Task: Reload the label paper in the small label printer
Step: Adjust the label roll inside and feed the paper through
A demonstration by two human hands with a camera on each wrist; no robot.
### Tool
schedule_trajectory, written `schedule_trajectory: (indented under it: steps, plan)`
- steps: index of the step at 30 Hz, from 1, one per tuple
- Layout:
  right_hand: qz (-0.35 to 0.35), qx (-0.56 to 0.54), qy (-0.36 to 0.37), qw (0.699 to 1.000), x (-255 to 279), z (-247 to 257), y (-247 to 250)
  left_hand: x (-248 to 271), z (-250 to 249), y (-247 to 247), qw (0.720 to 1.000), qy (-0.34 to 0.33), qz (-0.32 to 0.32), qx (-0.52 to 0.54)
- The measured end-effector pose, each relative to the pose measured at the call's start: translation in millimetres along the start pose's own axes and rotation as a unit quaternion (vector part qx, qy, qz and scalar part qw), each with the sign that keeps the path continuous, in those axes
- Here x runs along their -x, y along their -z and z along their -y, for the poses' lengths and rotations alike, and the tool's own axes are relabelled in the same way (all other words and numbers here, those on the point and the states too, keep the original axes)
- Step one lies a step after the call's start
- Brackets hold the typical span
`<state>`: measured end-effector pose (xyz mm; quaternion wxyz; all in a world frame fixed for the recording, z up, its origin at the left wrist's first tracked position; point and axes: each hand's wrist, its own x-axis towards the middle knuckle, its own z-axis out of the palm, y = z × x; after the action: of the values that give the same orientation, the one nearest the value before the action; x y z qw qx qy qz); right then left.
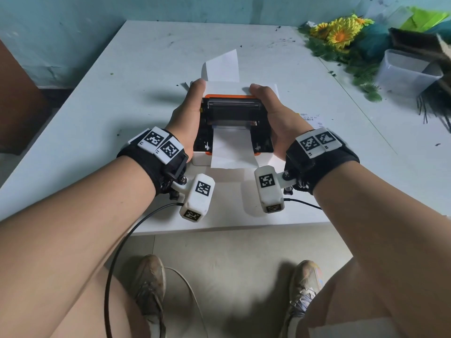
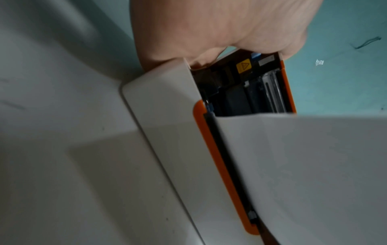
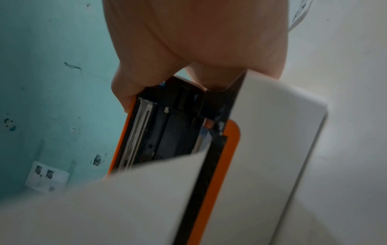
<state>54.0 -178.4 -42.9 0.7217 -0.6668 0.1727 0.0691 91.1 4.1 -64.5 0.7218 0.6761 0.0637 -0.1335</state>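
Label printer (image 1: 233,132), lid (image 1: 233,111) raised: left hand (image 1: 188,111) and right hand (image 1: 275,113) clasp the lid's ends, label paper (image 1: 231,150) threaded between, likely for closing squarely.

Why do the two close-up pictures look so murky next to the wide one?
Head view: evenly lit and sharp on the printer, edges bent by the wide lens. Left wrist view: dim, with the paper a soft blur. Right wrist view: the hand in shadow, motion-smeared.

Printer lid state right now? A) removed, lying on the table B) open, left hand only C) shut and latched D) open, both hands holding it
D: the lid is raised, the left hand and right hand gripping its sides, and label paper runs out the front.
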Motion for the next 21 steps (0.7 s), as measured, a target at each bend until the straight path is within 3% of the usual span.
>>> schedule_trajectory:
  steps: [9,21]
  plan:
    - [0.010,0.003,0.005,1.000,-1,0,0,0,-2,3,1.000,-0.006,0.001,-0.008]
    - [0.036,-0.053,0.019,0.998,3,1,8,6,-9,13,0.994,-0.018,0.087,0.062]
